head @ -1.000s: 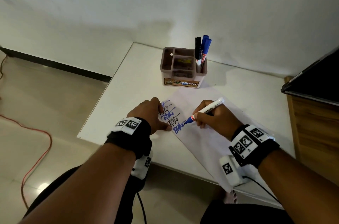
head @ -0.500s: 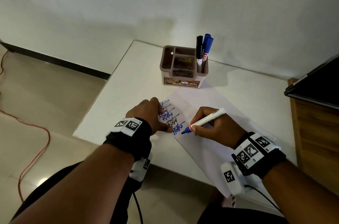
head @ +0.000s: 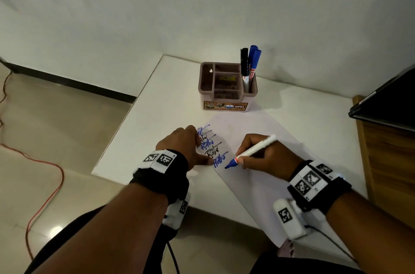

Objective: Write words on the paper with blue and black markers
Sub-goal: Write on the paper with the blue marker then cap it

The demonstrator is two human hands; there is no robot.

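Observation:
A white sheet of paper (head: 251, 130) lies slanted on the white table (head: 161, 116). Several short words in blue and black ink run down its left side. My right hand (head: 267, 157) pinches an uncapped blue marker (head: 253, 150); its tip points down-left, just right of the lowest blue word. My left hand (head: 186, 145) presses on the paper's left edge, fingers partly over the writing. A black marker (head: 244, 65) and two capped blue markers (head: 253, 60) stand in the brown organizer (head: 224, 87).
The organizer stands just behind the paper. A dark panel (head: 386, 103) rests on a wooden cabinet (head: 388, 161) at the right. The table's left edge drops to the tiled floor, where a red cable (head: 45, 184) runs. A white wall stands behind.
My right hand has shifted the marker tip down and to the right, off the end of the lowest blue word. My left hand stays on the paper.

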